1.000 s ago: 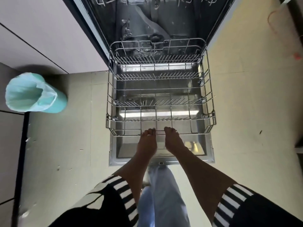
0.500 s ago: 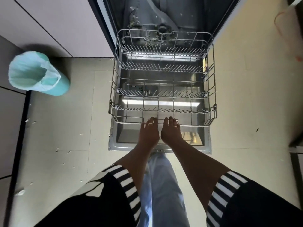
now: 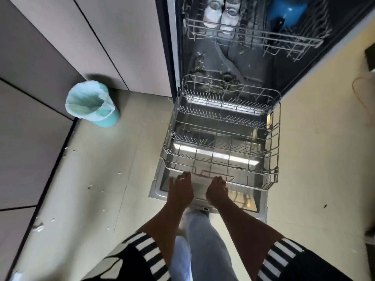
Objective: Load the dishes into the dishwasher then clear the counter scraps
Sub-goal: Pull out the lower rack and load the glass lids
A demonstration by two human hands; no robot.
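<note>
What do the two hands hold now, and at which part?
The left hand and right hand hold the lower dishwasher rack by its front rail.

Black short sleeves (image 3: 300, 264) with white-striped cuffs, light blue jeans (image 3: 205, 246), ring (image 3: 182, 179)

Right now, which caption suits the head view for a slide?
Left hand and right hand grip the rim of the empty grey wire rack over the steel dishwasher door.

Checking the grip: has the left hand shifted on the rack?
Yes. The left hand slid leftward along the front rail of the lower rack, off its middle.
</note>
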